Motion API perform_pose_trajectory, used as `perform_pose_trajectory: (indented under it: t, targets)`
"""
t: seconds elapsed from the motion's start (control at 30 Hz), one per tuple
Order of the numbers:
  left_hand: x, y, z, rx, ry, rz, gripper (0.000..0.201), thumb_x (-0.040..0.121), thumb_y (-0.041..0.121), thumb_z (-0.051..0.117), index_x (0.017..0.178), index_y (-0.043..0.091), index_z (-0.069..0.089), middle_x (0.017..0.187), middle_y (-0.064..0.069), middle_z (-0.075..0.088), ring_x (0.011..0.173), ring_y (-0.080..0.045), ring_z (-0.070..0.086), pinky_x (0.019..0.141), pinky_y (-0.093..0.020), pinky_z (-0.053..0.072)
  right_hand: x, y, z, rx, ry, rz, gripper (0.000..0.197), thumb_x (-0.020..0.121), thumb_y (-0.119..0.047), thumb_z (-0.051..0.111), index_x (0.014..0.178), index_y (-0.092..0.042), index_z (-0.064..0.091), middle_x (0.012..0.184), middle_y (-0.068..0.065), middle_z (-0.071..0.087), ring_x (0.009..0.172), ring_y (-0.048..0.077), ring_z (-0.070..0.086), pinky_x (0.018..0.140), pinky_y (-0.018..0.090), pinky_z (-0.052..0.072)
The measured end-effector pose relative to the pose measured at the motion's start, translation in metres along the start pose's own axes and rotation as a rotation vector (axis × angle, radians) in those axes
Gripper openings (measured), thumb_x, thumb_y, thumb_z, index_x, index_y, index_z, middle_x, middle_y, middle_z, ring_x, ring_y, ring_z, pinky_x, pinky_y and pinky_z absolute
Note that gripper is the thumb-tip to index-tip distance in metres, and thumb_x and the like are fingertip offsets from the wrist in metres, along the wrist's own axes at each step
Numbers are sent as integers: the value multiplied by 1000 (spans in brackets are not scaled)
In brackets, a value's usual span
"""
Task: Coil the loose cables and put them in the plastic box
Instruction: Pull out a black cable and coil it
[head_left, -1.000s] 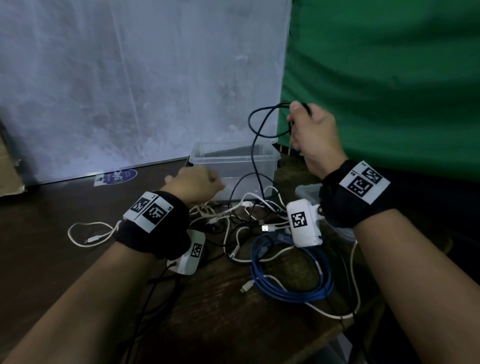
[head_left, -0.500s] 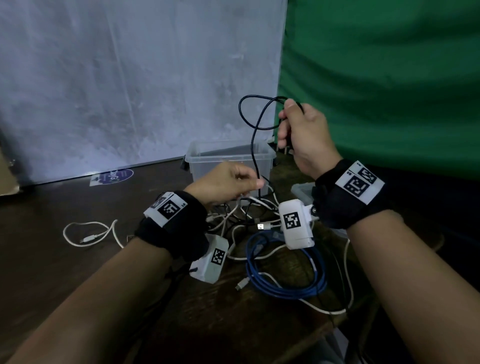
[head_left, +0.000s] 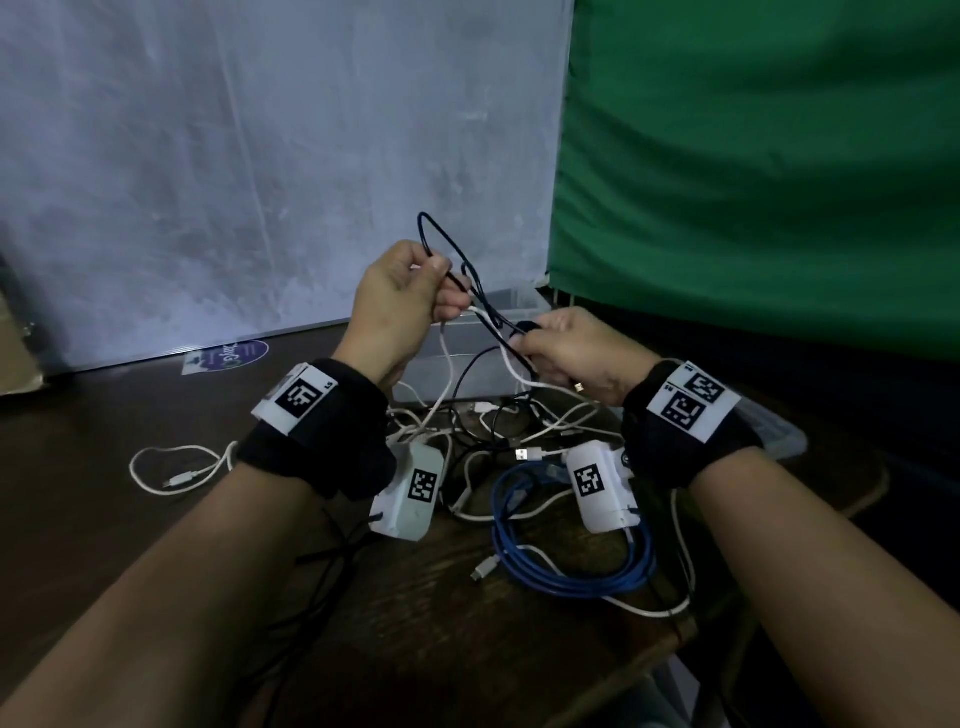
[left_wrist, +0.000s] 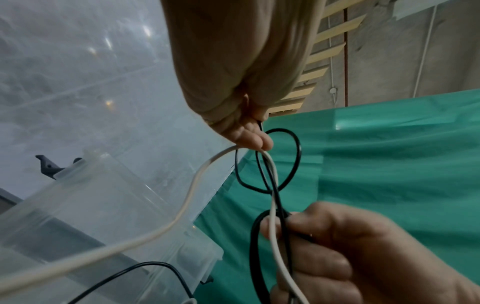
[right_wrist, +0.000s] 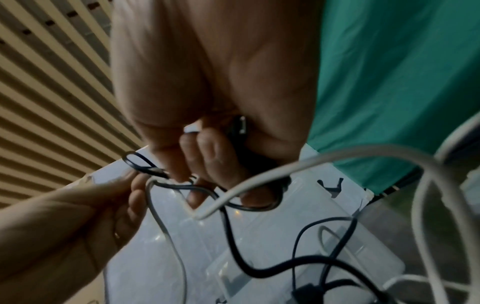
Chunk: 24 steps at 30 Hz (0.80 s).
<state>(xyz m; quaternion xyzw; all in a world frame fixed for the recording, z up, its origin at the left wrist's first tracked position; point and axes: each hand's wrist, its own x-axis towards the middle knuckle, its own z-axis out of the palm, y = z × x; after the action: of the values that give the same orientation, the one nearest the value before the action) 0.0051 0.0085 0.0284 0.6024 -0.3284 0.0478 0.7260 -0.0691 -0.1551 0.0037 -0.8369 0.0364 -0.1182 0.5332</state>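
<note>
We see both hands up in the air, near each other, over the cable pile. The left hand (head_left: 400, 296) pinches a loop of the thin black cable (head_left: 451, 249). The right hand (head_left: 571, 353) is curled tight around more of that black cable. A white cable (left_wrist: 272, 205) crosses between the hands, and it may be caught in both grips too. The clear plastic box (head_left: 511, 301) sits just behind the hands, on the far side. A coiled blue cable (head_left: 571, 577) lies on the near right of the dark table (head_left: 104, 415).
</note>
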Motion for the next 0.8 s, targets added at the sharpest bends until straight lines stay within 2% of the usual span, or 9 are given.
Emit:
perform_pose_trajectory:
  t: [0.07, 0.17, 0.3, 0.4, 0.43, 0.53, 0.6, 0.67, 0.8]
  targets:
    - [-1, -1, -2, 3, 19, 17, 20, 100, 8, 41, 81, 13, 46, 79, -10, 65, 57, -6, 63, 57, -17, 51, -5, -4, 1, 82, -65, 17, 16, 91, -5, 52, 75, -7, 57, 42, -5, 34, 36, 8, 27, 37, 19, 20]
    - [-1, 2, -4, -11, 41, 19, 19, 100, 9, 39, 82, 13, 44, 81, -9, 66, 58, -6, 63, 62, -19, 53, -8, -6, 2, 104, -65, -42, 13, 91, -6, 57, 78, -4, 58, 43, -4, 32, 35, 7, 26, 37, 18, 19]
    - [-5, 3, 1, 33, -46, 19, 20, 100, 9, 38, 82, 14, 45, 81, -7, 68, 64, -11, 62, 66, -24, 52, -9, -10, 8, 179, -21, -126, 28, 93, -9, 57, 66, -7, 51, 37, -9, 38, 33, 5, 26, 42, 22, 22]
    - [-10, 2, 4, 37, -84, 29, 20, 100, 9, 39, 82, 14, 46, 80, -5, 69, 78, -20, 64, 80, -36, 54, -12, -16, 11, 218, -78, -182, 28, 90, -11, 60, 80, 15, 55, 38, -11, 39, 34, 3, 26, 44, 23, 20]
    - [-10, 2, 4, 27, -79, 27, 20, 100, 9, 40, 82, 14, 46, 80, -5, 69, 80, -19, 65, 81, -36, 54, -12, -16, 12, 221, -94, -189, 29, 88, -12, 61, 88, 16, 56, 39, -11, 37, 34, 4, 26, 43, 22, 19]
    - [-8, 0, 1, 46, -117, -6, 19, 99, 9, 42, 84, 17, 48, 85, -8, 67, 72, -11, 64, 76, -27, 53, -10, -15, 11, 217, -59, -195, 18, 88, -7, 61, 73, -4, 51, 42, -10, 38, 34, 3, 26, 37, 17, 19]
    - [-7, -2, -2, 198, -232, -29, 13, 94, 9, 51, 88, 21, 53, 87, -11, 65, 73, -11, 60, 72, -24, 49, -8, -14, 11, 208, -5, -197, 19, 89, -3, 60, 72, -11, 56, 43, -12, 43, 34, 2, 28, 35, 15, 21]
    - [-9, -5, -5, 319, -326, -41, 11, 91, 9, 59, 88, 21, 59, 82, -8, 65, 73, -9, 59, 70, -21, 47, -9, -16, 11, 199, 29, -208, 18, 90, -5, 60, 75, -15, 60, 42, -11, 43, 35, 3, 29, 36, 16, 24]
    - [-13, -5, -5, 336, -257, -56, 11, 92, 6, 56, 88, 7, 66, 69, 0, 63, 55, 3, 58, 56, -10, 45, -11, -19, 11, 203, 40, -170, 18, 93, -9, 57, 76, -10, 58, 38, -8, 35, 34, 6, 27, 36, 18, 23]
